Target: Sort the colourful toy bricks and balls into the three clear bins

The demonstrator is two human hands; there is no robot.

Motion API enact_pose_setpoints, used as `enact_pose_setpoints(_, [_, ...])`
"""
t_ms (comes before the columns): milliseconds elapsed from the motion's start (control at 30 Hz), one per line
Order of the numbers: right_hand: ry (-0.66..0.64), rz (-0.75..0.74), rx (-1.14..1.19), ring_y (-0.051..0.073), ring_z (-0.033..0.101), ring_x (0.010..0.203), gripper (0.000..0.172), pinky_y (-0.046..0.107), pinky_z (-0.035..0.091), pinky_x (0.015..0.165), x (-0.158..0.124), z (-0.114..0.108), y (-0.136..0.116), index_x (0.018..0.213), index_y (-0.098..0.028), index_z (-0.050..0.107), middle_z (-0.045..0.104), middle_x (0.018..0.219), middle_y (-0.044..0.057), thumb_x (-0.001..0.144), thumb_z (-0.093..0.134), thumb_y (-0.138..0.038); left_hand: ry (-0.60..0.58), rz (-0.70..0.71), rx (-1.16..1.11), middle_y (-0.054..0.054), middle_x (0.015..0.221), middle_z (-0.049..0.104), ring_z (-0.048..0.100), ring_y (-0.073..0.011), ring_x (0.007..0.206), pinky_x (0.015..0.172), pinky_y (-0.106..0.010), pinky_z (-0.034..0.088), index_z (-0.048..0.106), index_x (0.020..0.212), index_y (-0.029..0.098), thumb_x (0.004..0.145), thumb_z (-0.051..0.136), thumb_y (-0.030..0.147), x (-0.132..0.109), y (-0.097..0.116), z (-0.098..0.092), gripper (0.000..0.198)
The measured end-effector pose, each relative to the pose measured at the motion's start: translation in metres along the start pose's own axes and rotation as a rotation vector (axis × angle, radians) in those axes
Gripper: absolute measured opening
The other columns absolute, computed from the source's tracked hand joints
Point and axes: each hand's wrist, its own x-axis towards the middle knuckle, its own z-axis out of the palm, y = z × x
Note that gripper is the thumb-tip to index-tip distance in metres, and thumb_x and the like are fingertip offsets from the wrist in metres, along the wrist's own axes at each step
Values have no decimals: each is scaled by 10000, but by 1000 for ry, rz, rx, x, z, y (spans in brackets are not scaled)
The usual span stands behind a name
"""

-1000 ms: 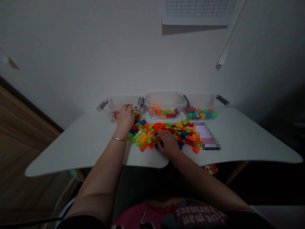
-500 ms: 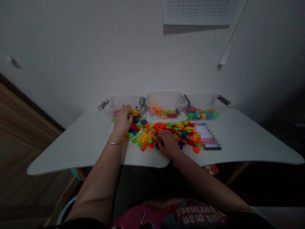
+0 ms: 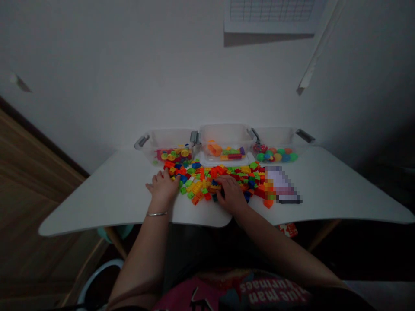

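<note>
A heap of colourful plastic building bricks [image 3: 196, 188] is spread over the middle of the white table. At its left edge lies my left hand [image 3: 164, 188], palm down with the fingers spread; the fingertips reach beside red and blue bricks. My right hand [image 3: 232, 194] rests over the front of the heap, its fingers curled and the thumb below them. A blue bit shows at those fingertips, close to a yellow-orange brick [image 3: 212, 188]; what is between the fingers and thumb is dark and I cannot make it out.
Behind the heap stand three clear bins: a left one [image 3: 155, 140] with yellow and pink pieces, a middle one [image 3: 227, 131] with a few bricks, a right one [image 3: 275, 136] with coloured balls. A pixelated flat object [image 3: 282, 185] lies right on the table [image 3: 340, 185].
My left hand has come back from the left bin toward me, down to the heap's left edge. My right hand has stayed nearly in place, its fingers more curled, with blue showing at the tips.
</note>
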Motion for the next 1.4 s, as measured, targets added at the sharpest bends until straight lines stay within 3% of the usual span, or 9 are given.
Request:
enact_pose_setpoints(133, [9,-2,13,291,577,1172,382,523,491,1058,0,1,1,1184,-160,613,662,1199,153,815,522,-126,34,3,-19,-247,1546,419,362,-394,1444,1190,-687,147,392,1517,108,934,428,492,3,3,6,699])
enact_pose_setpoints(267, [8,10,29,291,567,1183,398,539,477,1072,-1,2,2,1204,-168,606,652,1211,152,818,518,-131,47,-9,-79,-279,1511,425,392,-399,1424,1191,-665,194,432,1479,81,913,499,472,4,10,10,691])
enact_pose_setpoints(500, [5,21,36,296,559,1185,358,533,482,1065,-1,4,7,1146,-165,635,633,1217,163,806,532,-121,159,195,-111,-254,1541,395,296,-396,1476,1196,-661,194,480,1438,96,923,511,396,1,27,21,597])
enact_pose_setpoints(667, [62,65,44,292,539,1231,381,542,471,1079,0,5,9,1180,-197,614,592,1275,152,812,539,-142,179,214,-116,-249,1508,441,324,-409,1459,1181,-695,190,525,1399,99,936,497,383,3,30,19,543])
enact_pose_setpoints(767, [122,70,-2,312,490,1291,340,580,422,1118,0,6,10,1135,-200,625,565,1309,152,809,547,-150,246,352,-115,-224,1480,477,375,-401,1421,1177,-689,211,558,1378,128,945,482,371,3,33,10,502])
enact_pose_setpoints(867, [135,75,-58,330,418,1361,293,606,373,1151,1,7,9,1090,-191,643,538,1350,163,815,551,-145,275,570,-138,-197,1445,513,449,-352,1353,1175,-550,322,577,1369,136,942,496,367,4,42,2,492])
enact_pose_setpoints(967, [110,83,-71,325,386,1394,299,612,354,1165,1,7,9,1102,-196,646,525,1377,158,827,545,-138,226,718,-131,-179,1395,559,494,-313,1299,1131,-457,396,578,1367,133,947,495,359,7,54,1,484])
enact_pose_setpoints(1233, [46,73,-41,307,413,1384,320,590,393,1151,10,5,10,1083,-195,664,572,1348,144,817,517,-96,190,612,34,-148,1295,642,578,-331,1158,1001,-482,451,630,1330,205,946,495,341,22,57,16,430])
enact_pose_setpoints(1400, [31,79,-39,317,426,1373,330,594,393,1153,16,5,8,1106,-192,666,585,1341,151,809,544,-115,192,632,38,-122,1185,710,597,-320,1113,972,-478,436,645,1325,250,953,445,287,29,52,23,424])
